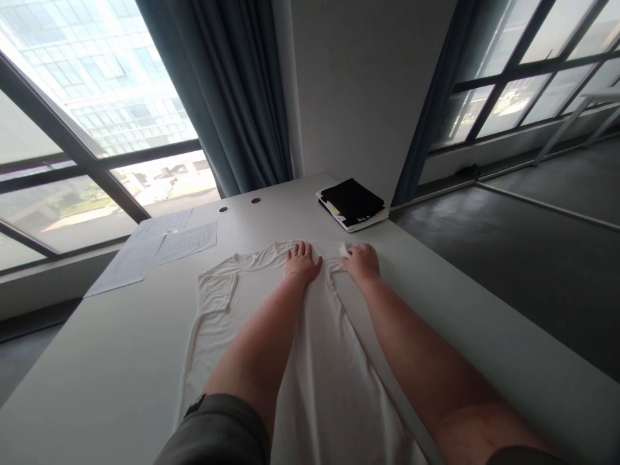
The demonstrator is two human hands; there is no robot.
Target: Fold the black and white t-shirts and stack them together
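A white T-shirt [320, 361] lies spread on the light table, its neckline toward the far side and its hem running out of view near me. The sleeve on the left is folded inward over the body. My left hand [302, 261] rests flat on the shirt beside the neckline, fingers stretched out. At the far right shoulder my right hand [362, 261] is closed on the other sleeve, and a bit of white cloth sticks out by the thumb. My left forearm covers part of the shirt's middle.
Black-covered books or folders [353, 201] are stacked at the table's far right. Printed paper sheets [140, 255] lie at the far left. Two round cable holes [223, 210] sit near the back edge of the table [111, 361]. Behind stand a dark curtain [237, 97], a pillar and windows.
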